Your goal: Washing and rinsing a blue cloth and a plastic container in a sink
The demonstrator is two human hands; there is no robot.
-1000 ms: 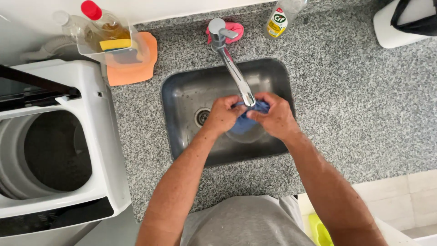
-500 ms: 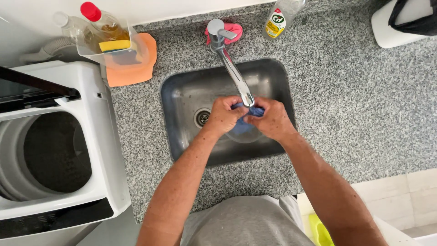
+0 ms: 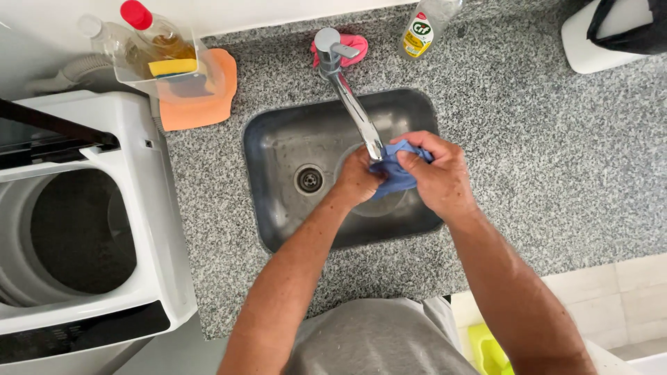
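Pinching a blue cloth (image 3: pixel 393 175) under the tap (image 3: pixel 351 97), both hands' fingers (image 3: pixel 410 157) press together, yellow-labelled bottle (image 3: pixel 424 28) behind

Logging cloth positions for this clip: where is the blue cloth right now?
In the head view, the blue cloth is bunched between the left hand and right hand, over the sink, just under the tap spout.

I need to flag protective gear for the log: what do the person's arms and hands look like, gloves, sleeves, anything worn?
Both arms are bare from the frame edge to the fingers: no sleeves show. The left hand and right hand wear no gloves, and no rings, watch or wristband can be seen. Fine hair shows on the forearms. The only clothing in view is a grey garment at the waist.
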